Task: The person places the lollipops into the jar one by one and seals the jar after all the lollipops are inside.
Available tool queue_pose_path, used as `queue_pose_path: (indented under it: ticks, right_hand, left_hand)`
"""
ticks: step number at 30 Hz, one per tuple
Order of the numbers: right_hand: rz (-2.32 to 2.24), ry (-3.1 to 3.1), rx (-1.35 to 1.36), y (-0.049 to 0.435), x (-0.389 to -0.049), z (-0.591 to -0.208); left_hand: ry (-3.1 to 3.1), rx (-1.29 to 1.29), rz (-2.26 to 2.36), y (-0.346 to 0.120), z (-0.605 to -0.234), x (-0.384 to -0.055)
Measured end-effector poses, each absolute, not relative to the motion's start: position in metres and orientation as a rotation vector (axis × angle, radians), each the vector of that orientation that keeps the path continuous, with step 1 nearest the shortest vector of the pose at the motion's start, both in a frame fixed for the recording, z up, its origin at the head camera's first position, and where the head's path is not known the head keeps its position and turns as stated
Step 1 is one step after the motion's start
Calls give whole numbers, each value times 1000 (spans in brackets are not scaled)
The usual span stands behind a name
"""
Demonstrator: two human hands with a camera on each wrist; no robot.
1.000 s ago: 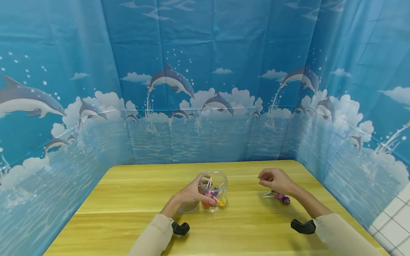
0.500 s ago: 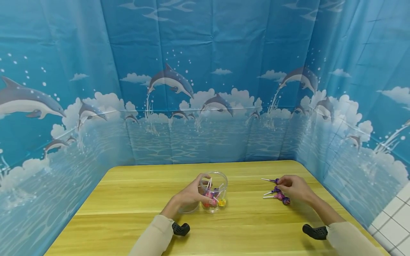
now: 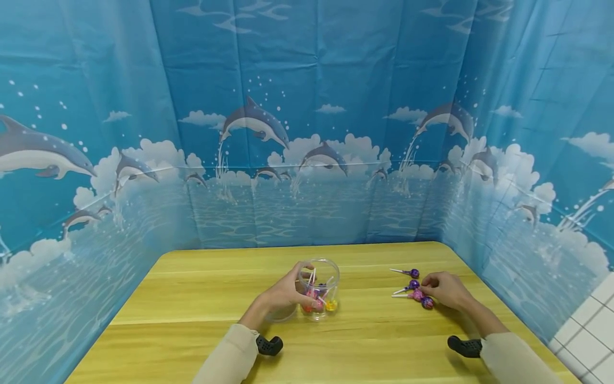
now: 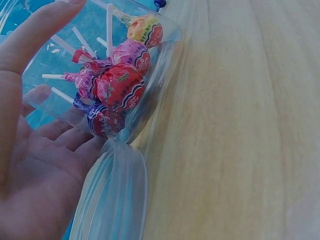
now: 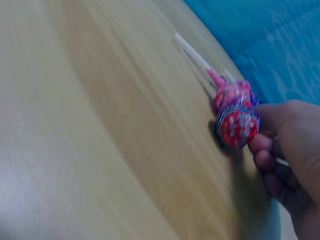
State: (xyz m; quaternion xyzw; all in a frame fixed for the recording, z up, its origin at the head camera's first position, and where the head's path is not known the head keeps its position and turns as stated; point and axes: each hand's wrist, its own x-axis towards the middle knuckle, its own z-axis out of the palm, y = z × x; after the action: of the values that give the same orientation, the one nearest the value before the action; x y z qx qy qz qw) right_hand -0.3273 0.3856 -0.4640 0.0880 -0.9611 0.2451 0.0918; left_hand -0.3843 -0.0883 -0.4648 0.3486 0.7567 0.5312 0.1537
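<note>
Nearest, a left sleeve [image 3: 230,352] and a right sleeve [image 3: 513,354], each with a black wrist piece [image 3: 269,345] at its cuff, extend over the bench [image 3: 364,341], which is of yellow wood grain. Near left of centre, a clear round lid [image 4: 127,185] lies just beside the jar [image 3: 331,285]. The left hand [image 3: 288,290] grips this clear, upright jar, its fingers curled round the left wall. Inside, at least 5 wrapped lollipops show: yellow [image 4: 145,31], red [image 4: 120,86], dark blue [image 4: 106,119] and 2 pink [image 4: 131,55]. Their wrappers carry bands of print, too blurred to read.

On the right, 4 lollipops lie on the bench, in order from near to far: dark blue-and-red [image 5: 237,125], pink-wrapped [image 3: 418,294], purple-wrapped [image 3: 413,285] and a second purple [image 3: 414,273], the last slightly apart. The nearest bears a red badge with white lettering, not legible. The right hand [image 3: 443,289] has its fingers bent, the tips at the near cluster; whether they pinch a lollipop cannot be told.

Farthest, a blue curtain [image 3: 307,213] printed with dolphins and clouds; at the right edge, white tiles [image 3: 582,325].
</note>
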Motion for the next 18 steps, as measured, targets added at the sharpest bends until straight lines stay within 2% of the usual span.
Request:
queue_pose_path:
  ticks: [9,18]
  right_hand:
    - [780,-2925,141,381,-332,-455]
    - [858,-2871,283,391,-328,-453]
  left_hand:
    - [2158,996,1537,-89,-465,-384]
    - [2161,989,1539,-88,-463,-382]
